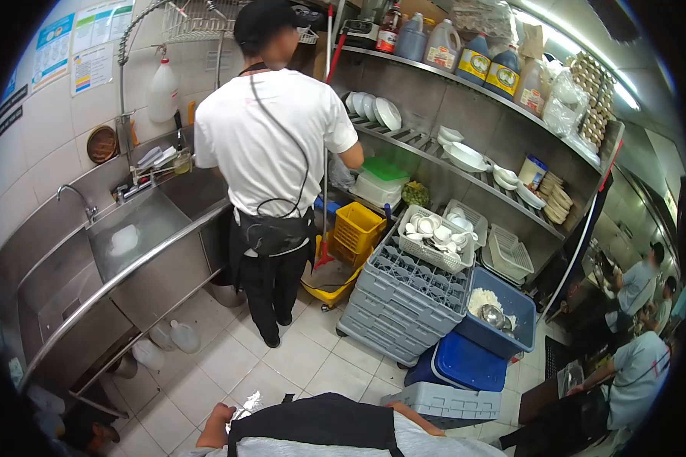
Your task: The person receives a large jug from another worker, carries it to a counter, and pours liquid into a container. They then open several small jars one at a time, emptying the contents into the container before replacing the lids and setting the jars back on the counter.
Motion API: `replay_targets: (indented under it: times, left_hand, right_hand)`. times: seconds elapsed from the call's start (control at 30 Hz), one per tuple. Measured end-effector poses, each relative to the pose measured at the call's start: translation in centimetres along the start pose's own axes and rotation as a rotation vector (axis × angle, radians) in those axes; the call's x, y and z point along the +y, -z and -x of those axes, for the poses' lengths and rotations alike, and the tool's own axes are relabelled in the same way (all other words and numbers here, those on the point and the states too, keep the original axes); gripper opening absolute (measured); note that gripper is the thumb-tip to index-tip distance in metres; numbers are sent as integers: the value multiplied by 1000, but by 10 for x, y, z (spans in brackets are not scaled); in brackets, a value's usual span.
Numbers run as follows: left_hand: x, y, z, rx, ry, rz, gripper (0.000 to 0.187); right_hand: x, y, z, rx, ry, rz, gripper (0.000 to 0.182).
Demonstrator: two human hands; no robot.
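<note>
At the bottom edge, my left hand (219, 415) is closed on crumpled silver foil (248, 404), which sticks out beside the dark apron (312, 426) on my body. Part of my right arm (418, 419) shows at the apron's other side, near a grey crate (450, 401). The fingers on that side are hidden, so what they hold does not show.
A co-worker (270, 145) in a white shirt stands ahead, beside the steel sink (141, 228). Stacked grey racks (404, 305), a yellow mop bucket (358, 228), a blue tub (503, 305) and loaded shelves (434, 148) stand ahead and right. More people (636, 373) are far right.
</note>
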State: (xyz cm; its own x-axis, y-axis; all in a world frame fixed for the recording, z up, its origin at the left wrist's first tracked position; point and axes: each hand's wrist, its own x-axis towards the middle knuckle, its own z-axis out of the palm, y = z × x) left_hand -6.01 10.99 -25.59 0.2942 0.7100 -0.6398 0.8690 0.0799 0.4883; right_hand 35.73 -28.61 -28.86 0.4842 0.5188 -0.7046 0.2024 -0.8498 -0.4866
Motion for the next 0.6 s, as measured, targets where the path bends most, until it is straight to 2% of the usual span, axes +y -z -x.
replay_targets:
  times: [0.07,0.2,0.27,0.4,0.47,0.6]
  left_hand:
    - [12,8,17,-27,15,-4,35]
    - [-43,-27,-42,-86,36,-16,34]
    - [-51,-34,-47,-75,68,2,33]
    - [-58,-42,-52,-7,87,25,33]
    - [-52,-41,-53,-68,90,-12,35]
    - [-47,-43,-57,-116,50,-70,40]
  right_hand:
    - [-13,3,10,-8,12,88,43]
    - [-20,5,16,-24,15,161,41]
    - [-21,5,16,-28,-4,145,40]
    - [-10,1,5,-101,-47,175,38]
    - [1,-9,-12,-147,-143,221,38]
    - [-2,-3,8,-69,-53,137,38]
